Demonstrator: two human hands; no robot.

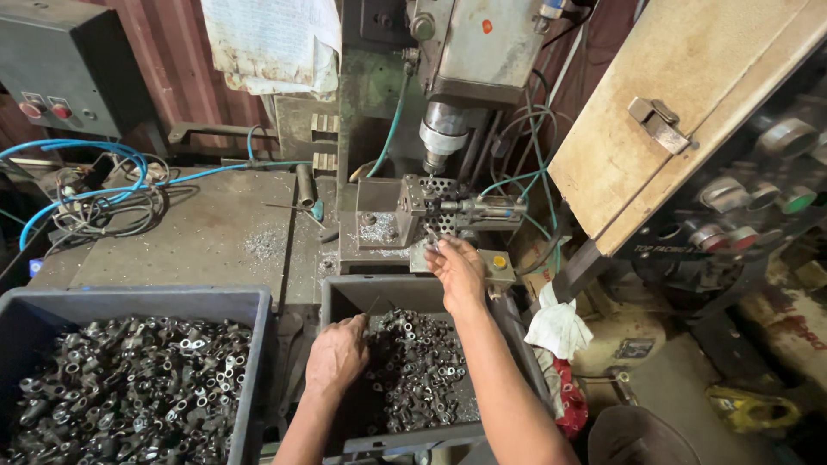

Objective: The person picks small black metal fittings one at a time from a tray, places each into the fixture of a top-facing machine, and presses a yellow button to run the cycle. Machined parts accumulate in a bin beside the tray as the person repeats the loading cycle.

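fingers of the right hand [457, 271] pinch a small metal part at the drill fixture [431, 207], just beyond the fingertips and under the spindle [441, 138]; its long axis is too small to tell. left hand [338, 351] curls loosely into parts in the dark bin [413, 297], grip hidden. steel table [207, 232] left, littered with chips.

Left hand [338, 353] in parts bin [345, 297]; right hand [457, 271] at drill fixture [435, 207].
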